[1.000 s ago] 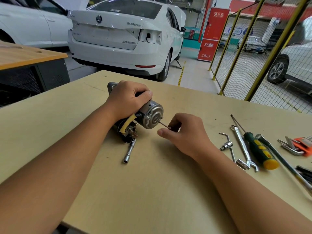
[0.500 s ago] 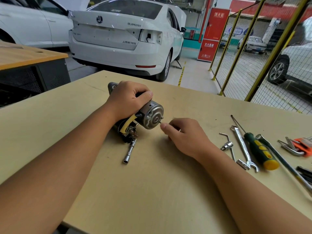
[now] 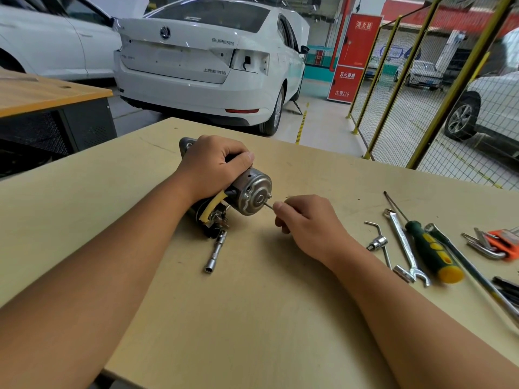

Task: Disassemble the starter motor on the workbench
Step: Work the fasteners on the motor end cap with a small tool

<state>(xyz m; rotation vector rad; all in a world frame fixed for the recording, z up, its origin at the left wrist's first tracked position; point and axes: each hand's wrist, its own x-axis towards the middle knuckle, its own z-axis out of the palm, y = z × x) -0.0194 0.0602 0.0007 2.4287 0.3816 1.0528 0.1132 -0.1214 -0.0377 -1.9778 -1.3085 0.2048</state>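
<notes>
The starter motor (image 3: 254, 192) lies on its side on the pale wooden workbench (image 3: 252, 304), its round silver end cap facing me and to the right. My left hand (image 3: 213, 165) grips the motor body from above. My right hand (image 3: 306, 223) pinches a thin metal rod (image 3: 268, 205) that sticks out of the end cap's right side; I cannot tell whether it is a long bolt or a small key. A yellow sleeved wire (image 3: 212, 207) runs along the motor's near side.
A socket extension (image 3: 215, 252) lies just in front of the motor. To the right lie an L-shaped socket wrench (image 3: 379, 242), a combination spanner (image 3: 404, 245), a green and yellow screwdriver (image 3: 432, 251) and an orange hex key set (image 3: 500, 242). White cars and a yellow mesh fence stand beyond the bench.
My right hand moved in close to the end cap, then drew back slightly with the thin rod pinched in its fingers. My left hand stayed on the motor.
</notes>
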